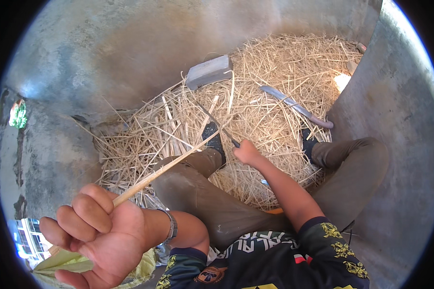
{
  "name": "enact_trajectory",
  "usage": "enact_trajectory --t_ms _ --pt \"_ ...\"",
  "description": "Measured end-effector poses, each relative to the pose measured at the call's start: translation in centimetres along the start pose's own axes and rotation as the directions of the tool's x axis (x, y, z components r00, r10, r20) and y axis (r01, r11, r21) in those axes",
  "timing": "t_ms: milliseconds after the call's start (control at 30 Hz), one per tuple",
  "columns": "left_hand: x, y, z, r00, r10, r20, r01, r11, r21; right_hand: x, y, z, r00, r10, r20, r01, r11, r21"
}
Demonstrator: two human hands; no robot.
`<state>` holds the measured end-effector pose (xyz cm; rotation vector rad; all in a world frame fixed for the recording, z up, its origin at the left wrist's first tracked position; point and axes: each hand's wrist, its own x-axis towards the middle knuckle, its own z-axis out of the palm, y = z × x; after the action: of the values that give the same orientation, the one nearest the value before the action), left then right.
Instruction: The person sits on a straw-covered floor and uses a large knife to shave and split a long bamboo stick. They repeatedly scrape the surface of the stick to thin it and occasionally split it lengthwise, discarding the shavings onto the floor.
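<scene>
My left hand, palm turned up at the lower left, has its fingers curled around a long pale bamboo strip. From there the strip slants up and right across my thigh, growing thinner toward its far end. My right hand is closed around the dark handle of a thin-bladed knife. Its blade points up and left and crosses the strip near the middle of the view; whether the two touch I cannot tell.
Straw-like shavings cover the floor between my legs and beyond. A large knife with a curved blade lies on them at right. A grey block rests against the concrete wall. A yellow-green sack sits at lower left.
</scene>
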<state>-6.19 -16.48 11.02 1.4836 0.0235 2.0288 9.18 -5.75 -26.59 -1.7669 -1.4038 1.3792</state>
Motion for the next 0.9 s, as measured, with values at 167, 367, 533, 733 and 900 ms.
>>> enact_trajectory --t_ms 167,367,533,733,900 --pt "0.3 0.1 -1.1 0.998 -0.001 0.067 0.001 1.0 -0.005 0.0 -1.2 -2.6 0.973 0.087 0.212 -0.134 0.967 0.219" --pt "0.4 -0.4 0.0 0.997 0.009 0.071 -0.01 1.0 0.009 -0.1 -0.9 -2.3 0.994 0.034 0.101 -0.047 0.99 0.131" --pt "0.6 -0.2 -0.2 0.999 0.039 0.003 -0.039 0.997 0.069 -1.8 -3.1 -1.5 0.995 -0.096 -0.042 0.095 0.995 -0.004" --pt "0.9 0.6 -2.3 0.999 0.033 -0.001 -0.033 0.997 0.077 -6.7 -11.7 -1.9 0.904 -0.427 0.018 0.427 0.9 -0.091" --pt "1.6 0.4 -2.5 0.996 -0.084 -0.04 0.084 0.996 0.015 1.2 -2.5 -2.5 0.99 0.1 0.096 -0.072 0.963 -0.258"
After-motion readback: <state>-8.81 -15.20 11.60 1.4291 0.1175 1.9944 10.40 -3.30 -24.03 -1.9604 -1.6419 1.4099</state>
